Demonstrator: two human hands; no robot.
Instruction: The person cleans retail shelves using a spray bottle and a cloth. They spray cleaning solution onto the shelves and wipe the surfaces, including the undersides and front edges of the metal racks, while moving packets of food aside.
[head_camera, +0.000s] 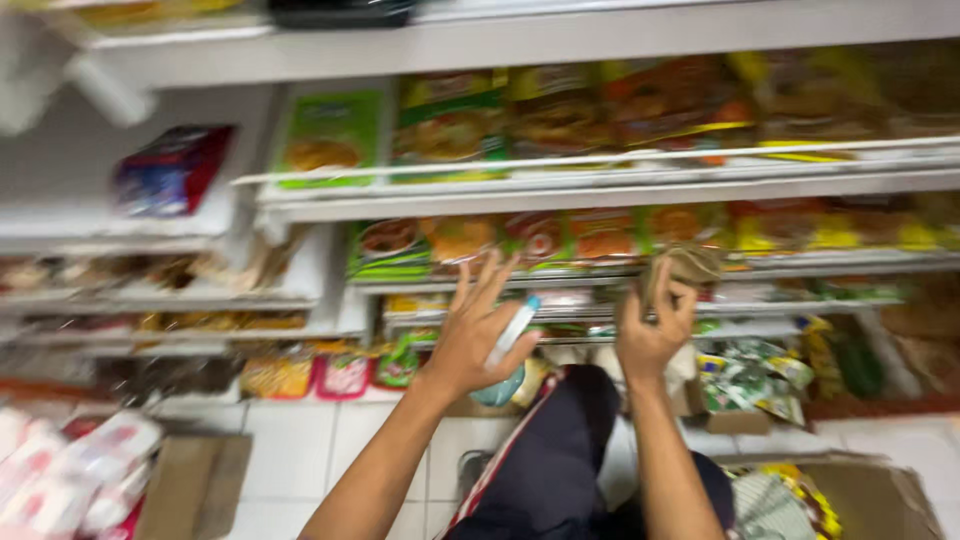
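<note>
My left hand is raised in front of the shop shelves with its fingers spread, and a white pen-like stick with a pale blue tip lies pinched against its thumb. My right hand is beside it, holding a small brownish packet up at the level of a shelf rail. Both hands reach toward rows of coloured food packets. My dark-clad knee shows below them. The picture is blurred by motion.
White shelves hold green, orange and yellow packets. A red and blue pack lies on a left shelf. Cardboard boxes with goods stand on the white tiled floor at the right, flat cardboard and pink-white packs at the left.
</note>
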